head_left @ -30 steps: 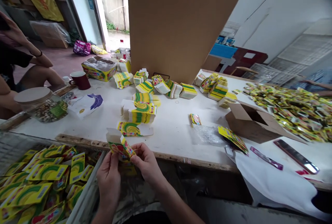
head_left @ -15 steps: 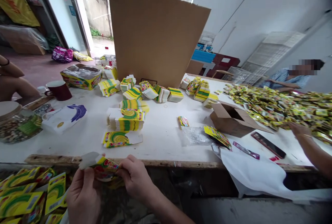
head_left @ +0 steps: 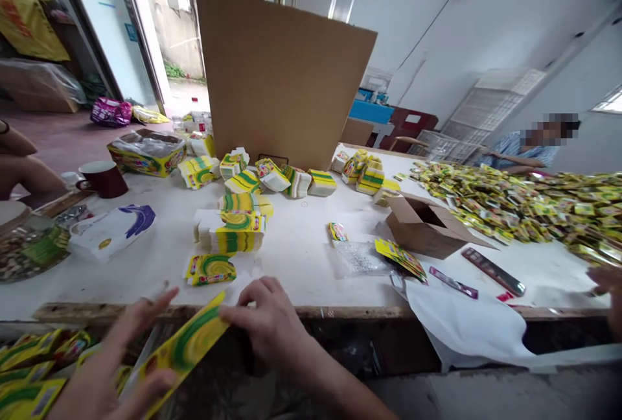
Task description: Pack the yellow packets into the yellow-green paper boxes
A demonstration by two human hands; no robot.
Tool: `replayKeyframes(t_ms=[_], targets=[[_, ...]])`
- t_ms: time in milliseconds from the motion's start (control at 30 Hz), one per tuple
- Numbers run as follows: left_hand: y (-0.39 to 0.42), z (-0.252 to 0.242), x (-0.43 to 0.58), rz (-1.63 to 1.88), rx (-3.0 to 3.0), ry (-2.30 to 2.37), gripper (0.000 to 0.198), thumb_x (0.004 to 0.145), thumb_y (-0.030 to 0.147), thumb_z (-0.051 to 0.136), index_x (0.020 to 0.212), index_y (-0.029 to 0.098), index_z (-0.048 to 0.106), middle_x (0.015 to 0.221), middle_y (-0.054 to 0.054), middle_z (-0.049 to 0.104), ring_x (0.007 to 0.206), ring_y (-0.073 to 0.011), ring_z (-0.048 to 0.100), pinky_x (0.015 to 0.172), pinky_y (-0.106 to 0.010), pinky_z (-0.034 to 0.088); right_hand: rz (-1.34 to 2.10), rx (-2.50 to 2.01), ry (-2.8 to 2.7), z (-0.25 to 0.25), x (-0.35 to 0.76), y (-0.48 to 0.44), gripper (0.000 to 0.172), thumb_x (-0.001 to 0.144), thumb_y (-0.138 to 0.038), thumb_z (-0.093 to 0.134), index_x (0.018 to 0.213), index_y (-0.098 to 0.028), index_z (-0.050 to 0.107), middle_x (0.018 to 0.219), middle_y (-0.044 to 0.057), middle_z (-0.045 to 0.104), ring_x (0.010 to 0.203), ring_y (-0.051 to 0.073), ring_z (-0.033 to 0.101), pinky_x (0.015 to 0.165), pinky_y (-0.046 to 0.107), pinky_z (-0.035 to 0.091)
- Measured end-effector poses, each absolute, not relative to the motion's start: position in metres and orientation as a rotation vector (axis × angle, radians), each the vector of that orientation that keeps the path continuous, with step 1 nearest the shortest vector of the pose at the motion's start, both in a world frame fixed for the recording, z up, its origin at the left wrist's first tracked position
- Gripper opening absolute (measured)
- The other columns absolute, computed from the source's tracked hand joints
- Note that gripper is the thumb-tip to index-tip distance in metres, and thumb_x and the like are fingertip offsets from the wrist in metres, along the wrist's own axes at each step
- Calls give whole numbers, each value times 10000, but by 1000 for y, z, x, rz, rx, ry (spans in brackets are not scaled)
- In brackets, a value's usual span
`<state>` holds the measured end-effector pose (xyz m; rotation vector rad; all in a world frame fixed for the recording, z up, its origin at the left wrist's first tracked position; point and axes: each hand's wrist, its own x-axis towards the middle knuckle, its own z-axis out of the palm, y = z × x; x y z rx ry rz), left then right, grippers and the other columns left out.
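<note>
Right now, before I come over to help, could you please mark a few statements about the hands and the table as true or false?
1. The right hand holds one end of a yellow-and-green carton. True.
2. The left hand is clenched into a fist. False: its fingers are spread beside the carton.
3. The maroon mug is lying on its side. False: it stands upright.
4. The large cardboard sheet stands upright behind several carton stacks. True.
5. The smartphone lies on top of the packet pile. False: it lies on the white table, apart from the pile.
</note>
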<state>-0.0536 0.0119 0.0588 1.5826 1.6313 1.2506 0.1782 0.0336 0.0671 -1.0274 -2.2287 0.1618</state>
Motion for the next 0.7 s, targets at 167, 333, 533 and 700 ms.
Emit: replayKeyframes(t_ms=[167,333,533,700], targets=[[25,26,-34,801,1722,1655,794,523,617,728,1187,230,528,1050,-118,700,988,-363,646,770,-419,553,198,-925,-2224,64,171,27,316,860,-227,576,1169,-282,616,989,54,563,917,203,486,869,357,425],[13,14,-8,932,1677,1892,773,607,696,613,1176,188,488,877,-119,697,815,-370,670,668,-414,530,780,-1098,-1691,63,169,26,656,844,-313,610,1431,-222,332,1330,130,424,1228,255,396,1058,434,340],[-1,12,20,1192,1683,1716,697,660,611,600,1235,241,469,1005,-85,691,833,-300,675,665,-345,530,1944,-661,-1008,33,148,37,476,755,-479,688,1117,-173,644,951,52,641,905,192,604,944,375,435],[-1,2,15,1145,1744,1712,575,665,561,609,1138,257,491,1037,-82,675,802,-286,674,656,-340,514,1829,-817,-1067,30,152,39,588,677,-515,746,1161,-203,627,974,33,627,887,169,584,895,314,448]])
